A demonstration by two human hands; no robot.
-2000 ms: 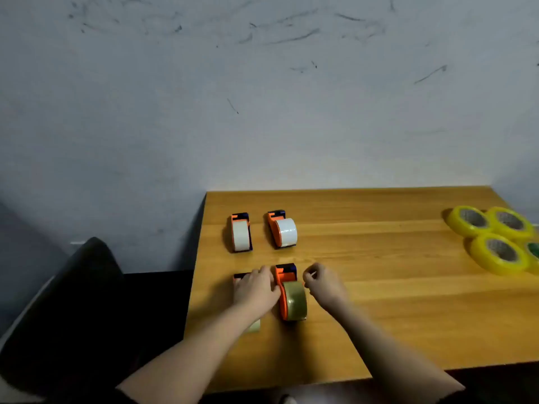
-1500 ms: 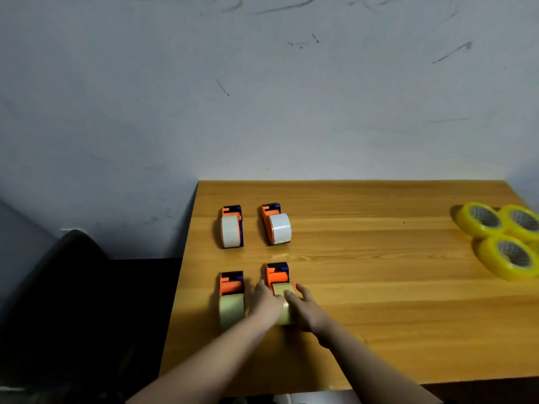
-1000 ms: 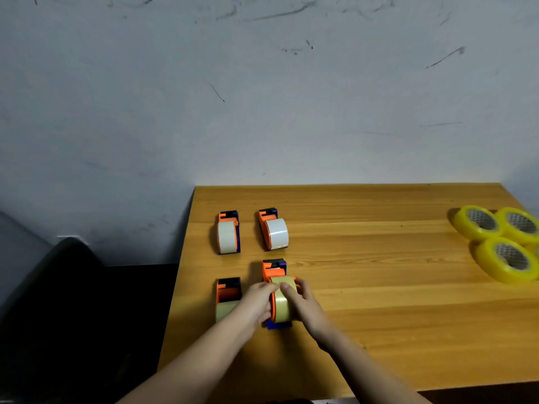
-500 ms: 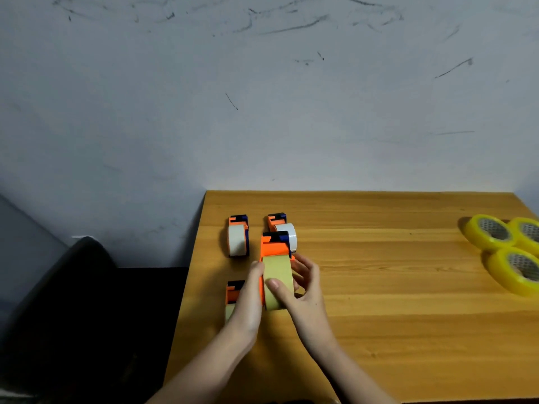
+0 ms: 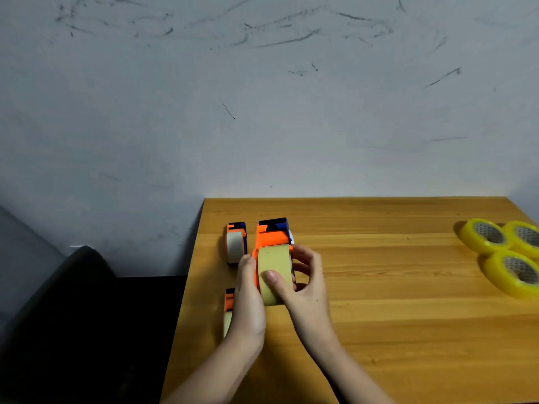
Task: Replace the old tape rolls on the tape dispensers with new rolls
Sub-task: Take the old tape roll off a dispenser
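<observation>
Lifted since two seconds ago: then the orange dispenser (image 5: 271, 239) sat on the wooden table (image 5: 393, 316) in the near row; now both hands carry it above the tabletop, its black and blue front end pointing away from the camera.

Nearest, two bare forearms enter from the bottom edge. Left hand (image 5: 248, 301) is pressed flat along the dispenser's left side, fingers closed against it. Right hand (image 5: 303, 290) wraps the right side: thumb lies across the tan face of the old tape roll (image 5: 274, 275), the other fingers curl around the roll's far side. Roll sits between the two hands, still mounted in the orange body, its lower edge at the left palm.

Just left of the left hand, partly hidden by it, a second dispenser (image 5: 229, 310) rests on the table near the left edge, orange top and pale roll showing.

Farther back, a third dispenser (image 5: 235, 243) with a whitish roll stands on the table. A sliver of white shows behind the held dispenser; what it belongs to is hidden.

Well apart at the right edge, three yellow tape rolls (image 5: 501, 252) lie flat, clustered and touching.

Beyond the table, a grey scuffed wall (image 5: 262, 112). Dark chair back (image 5: 73, 287) at lower left.
</observation>
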